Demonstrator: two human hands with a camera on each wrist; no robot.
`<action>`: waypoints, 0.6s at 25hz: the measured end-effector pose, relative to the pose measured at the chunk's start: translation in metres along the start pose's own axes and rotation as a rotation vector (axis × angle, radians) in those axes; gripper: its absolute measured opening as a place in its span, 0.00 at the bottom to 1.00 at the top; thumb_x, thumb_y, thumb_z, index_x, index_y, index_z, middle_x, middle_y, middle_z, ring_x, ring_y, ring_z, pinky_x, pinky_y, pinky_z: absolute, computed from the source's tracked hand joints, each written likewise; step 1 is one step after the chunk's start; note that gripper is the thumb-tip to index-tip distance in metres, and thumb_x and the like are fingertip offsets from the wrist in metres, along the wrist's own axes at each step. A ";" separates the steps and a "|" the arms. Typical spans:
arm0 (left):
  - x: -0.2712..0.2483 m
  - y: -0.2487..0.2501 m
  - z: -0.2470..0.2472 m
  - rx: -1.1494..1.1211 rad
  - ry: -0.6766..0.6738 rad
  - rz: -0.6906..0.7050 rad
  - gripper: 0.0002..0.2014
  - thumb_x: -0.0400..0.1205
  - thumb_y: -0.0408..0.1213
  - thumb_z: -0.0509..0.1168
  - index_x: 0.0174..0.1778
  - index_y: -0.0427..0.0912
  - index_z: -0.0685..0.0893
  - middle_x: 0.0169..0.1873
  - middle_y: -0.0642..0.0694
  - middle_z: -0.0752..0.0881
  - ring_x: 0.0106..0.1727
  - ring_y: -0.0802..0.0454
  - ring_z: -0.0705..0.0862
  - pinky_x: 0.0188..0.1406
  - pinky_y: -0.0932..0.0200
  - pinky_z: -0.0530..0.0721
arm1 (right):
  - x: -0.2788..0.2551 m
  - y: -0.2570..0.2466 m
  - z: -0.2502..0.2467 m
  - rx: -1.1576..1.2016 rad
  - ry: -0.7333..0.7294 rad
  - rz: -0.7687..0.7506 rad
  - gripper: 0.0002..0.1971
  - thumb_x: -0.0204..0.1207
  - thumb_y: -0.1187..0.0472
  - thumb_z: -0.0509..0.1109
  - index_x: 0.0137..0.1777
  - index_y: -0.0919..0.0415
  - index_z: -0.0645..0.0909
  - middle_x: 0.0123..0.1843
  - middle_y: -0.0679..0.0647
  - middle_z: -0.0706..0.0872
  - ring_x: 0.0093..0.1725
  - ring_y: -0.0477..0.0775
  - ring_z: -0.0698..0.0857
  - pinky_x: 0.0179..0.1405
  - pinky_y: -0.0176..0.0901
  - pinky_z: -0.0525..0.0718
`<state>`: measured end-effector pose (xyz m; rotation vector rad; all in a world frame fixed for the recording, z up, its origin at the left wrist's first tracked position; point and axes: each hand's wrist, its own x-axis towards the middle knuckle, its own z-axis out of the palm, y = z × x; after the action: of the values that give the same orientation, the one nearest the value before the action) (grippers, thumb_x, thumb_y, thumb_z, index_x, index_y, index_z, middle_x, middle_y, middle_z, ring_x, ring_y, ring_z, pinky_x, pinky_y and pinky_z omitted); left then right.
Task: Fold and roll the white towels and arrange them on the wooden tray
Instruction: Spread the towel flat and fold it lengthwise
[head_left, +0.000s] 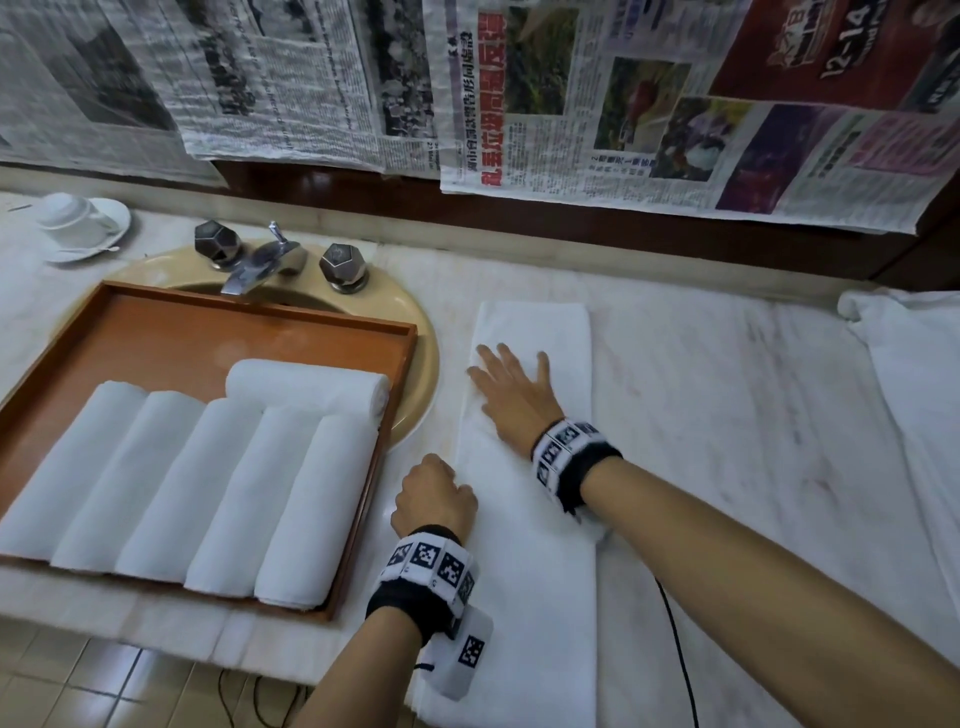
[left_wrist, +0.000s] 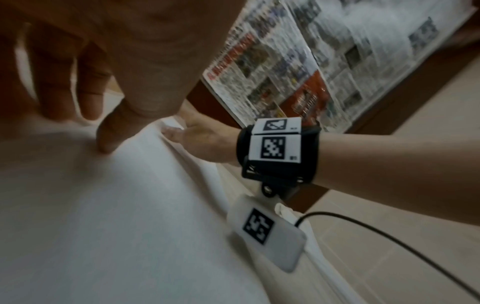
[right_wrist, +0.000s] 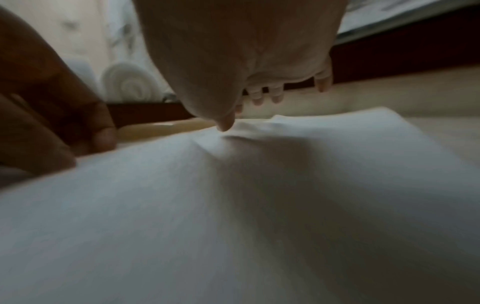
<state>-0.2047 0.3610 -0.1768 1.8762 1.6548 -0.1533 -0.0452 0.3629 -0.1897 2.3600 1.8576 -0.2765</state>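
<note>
A long folded white towel (head_left: 519, 545) (left_wrist: 116, 205) (right_wrist: 233, 205) lies lengthwise on the marble counter. My right hand (head_left: 511, 395) (left_wrist: 202, 142) (right_wrist: 233, 51) lies flat on its far half, fingers spread and pressing down. My left hand (head_left: 436, 499) (left_wrist: 116, 51) (right_wrist: 52, 113) is curled at the towel's left edge, thumb on top of the cloth, and seems to pinch that edge. To the left, the wooden tray (head_left: 208, 332) holds several rolled towels (head_left: 208, 483) side by side. One more roll (head_left: 306, 384) (right_wrist: 130, 84) lies across their far ends.
The tray sits over a beige sink (head_left: 415, 353) with a chrome faucet (head_left: 260, 260). An upturned cup on a saucer (head_left: 78, 218) stands at far left. Loose white towels (head_left: 909, 364) lie at the right end. Newspapers (head_left: 571, 104) cover the wall. A black cable (head_left: 675, 649) runs off the counter's front edge.
</note>
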 end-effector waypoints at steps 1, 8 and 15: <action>0.003 0.007 0.002 0.064 0.050 0.063 0.17 0.81 0.41 0.64 0.66 0.44 0.76 0.67 0.43 0.77 0.69 0.42 0.74 0.61 0.48 0.76 | -0.010 0.009 0.007 0.077 -0.005 0.119 0.28 0.87 0.58 0.54 0.85 0.55 0.52 0.87 0.53 0.42 0.86 0.55 0.42 0.78 0.76 0.44; 0.047 0.060 0.046 0.259 -0.221 0.743 0.30 0.90 0.52 0.40 0.85 0.47 0.36 0.81 0.51 0.28 0.83 0.51 0.31 0.82 0.45 0.32 | -0.048 0.072 0.032 0.237 -0.231 0.307 0.35 0.88 0.44 0.43 0.84 0.59 0.30 0.84 0.49 0.26 0.83 0.46 0.30 0.79 0.74 0.37; 0.067 0.119 0.037 0.146 -0.130 0.409 0.32 0.89 0.53 0.38 0.83 0.41 0.32 0.81 0.44 0.26 0.82 0.46 0.27 0.82 0.44 0.32 | -0.053 0.074 0.032 0.253 -0.218 0.316 0.36 0.87 0.41 0.42 0.84 0.58 0.30 0.84 0.48 0.26 0.83 0.44 0.29 0.77 0.75 0.32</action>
<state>-0.0692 0.3969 -0.1944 2.2214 1.1716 -0.2235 0.0128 0.2886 -0.2102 2.6124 1.4006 -0.7352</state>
